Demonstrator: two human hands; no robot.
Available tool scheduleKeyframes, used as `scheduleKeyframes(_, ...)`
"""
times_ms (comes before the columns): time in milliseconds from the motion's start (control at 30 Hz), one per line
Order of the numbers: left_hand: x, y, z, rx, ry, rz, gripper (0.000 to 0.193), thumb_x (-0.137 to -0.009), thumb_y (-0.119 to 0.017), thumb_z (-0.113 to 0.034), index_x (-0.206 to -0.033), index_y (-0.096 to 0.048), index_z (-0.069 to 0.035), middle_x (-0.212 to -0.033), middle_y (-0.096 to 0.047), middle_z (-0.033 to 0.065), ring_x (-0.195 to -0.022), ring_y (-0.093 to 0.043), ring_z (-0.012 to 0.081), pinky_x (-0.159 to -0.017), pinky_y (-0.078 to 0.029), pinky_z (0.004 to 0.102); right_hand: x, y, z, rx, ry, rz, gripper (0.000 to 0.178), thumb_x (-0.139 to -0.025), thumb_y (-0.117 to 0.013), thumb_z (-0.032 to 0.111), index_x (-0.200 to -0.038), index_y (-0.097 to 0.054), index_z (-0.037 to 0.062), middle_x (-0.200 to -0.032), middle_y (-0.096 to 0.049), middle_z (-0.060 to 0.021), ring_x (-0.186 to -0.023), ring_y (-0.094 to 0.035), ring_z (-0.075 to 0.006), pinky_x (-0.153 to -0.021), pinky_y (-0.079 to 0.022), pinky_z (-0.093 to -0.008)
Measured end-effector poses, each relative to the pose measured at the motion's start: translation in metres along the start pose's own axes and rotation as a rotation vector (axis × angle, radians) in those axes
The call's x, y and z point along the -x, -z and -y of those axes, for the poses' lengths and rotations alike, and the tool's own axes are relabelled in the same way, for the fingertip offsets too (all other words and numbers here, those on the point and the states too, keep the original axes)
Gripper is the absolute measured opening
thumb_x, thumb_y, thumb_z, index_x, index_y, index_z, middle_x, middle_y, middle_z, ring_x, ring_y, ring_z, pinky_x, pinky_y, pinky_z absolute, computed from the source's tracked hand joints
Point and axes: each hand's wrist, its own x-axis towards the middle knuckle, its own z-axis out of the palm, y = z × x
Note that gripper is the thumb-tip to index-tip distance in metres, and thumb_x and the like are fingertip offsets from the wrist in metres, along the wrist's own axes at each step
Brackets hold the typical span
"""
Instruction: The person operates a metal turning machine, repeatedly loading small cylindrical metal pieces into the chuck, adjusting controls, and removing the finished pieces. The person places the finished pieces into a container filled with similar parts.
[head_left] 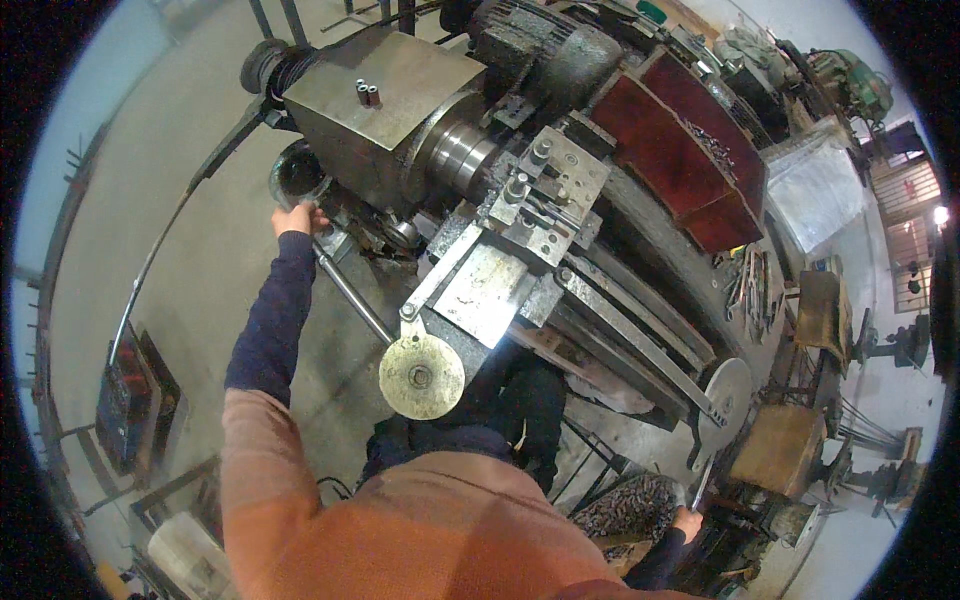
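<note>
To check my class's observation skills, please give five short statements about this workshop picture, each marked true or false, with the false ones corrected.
1. The right hand is on a metal lever. True.
2. The left hand rests on the same lever. False: the left hand is beside a dark rounded part, far from that lever.
3. Neither hand touches the brass-coloured disc. True.
4. The small cylinders lie on the floor. False: the small cylinders are on the flat top of the metal housing.
5. The dark red tray is to the right of the metal housing in the picture. True.
</note>
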Motion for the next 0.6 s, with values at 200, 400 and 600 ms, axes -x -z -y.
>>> scheduleKeyframes(200,-0.005,-0.002,0.001,-0.061,0.011,0.013,0.025,-0.073,-0.054,0.000,-0.091,-0.042,0.013,-0.067,-0.060,0.0206,-0.046,-0.060,0.0240,-0.040,-0.050,0.0314,-0.004,-0.023,-0.020,-0.055,0.019,-0.003,0.043,-0.065,-0.058,0.029,-0.096,-0.062,-0.0012,-0.100,-0.060,-0.0248,-0.096,-0.056,-0.0402,-0.081,-0.044,-0.0438)
scheduleKeyframes(400,0.002,0.003,-0.013,-0.010,-0.052,0.027,0.022,-0.072,-0.054,0.001,-0.084,-0.042,0.014,-0.064,-0.059,0.0209,-0.045,-0.059,0.0246,-0.039,-0.049,0.0317,0.002,0.000,0.004,0.000,0.030,0.020,0.048,-0.066,-0.062,0.035,-0.100,-0.062,0.0012,-0.097,-0.061,-0.0237,-0.091,-0.058,-0.0394,-0.078,-0.045,-0.0453)
scheduleKeyframes(600,0.002,-0.002,-0.028,-0.130,0.002,0.004,0.019,-0.068,-0.056,0.003,-0.077,-0.044,0.015,-0.060,-0.056,0.0204,-0.043,-0.057,0.0256,-0.040,-0.051,0.0352,-0.143,-0.020,-0.021,0.387,0.255,-0.292,0.026,-0.070,-0.063,0.037,-0.080,-0.062,0.0131,-0.078,-0.066,-0.0060,-0.077,-0.064,-0.0287,-0.066,-0.051,-0.0396)
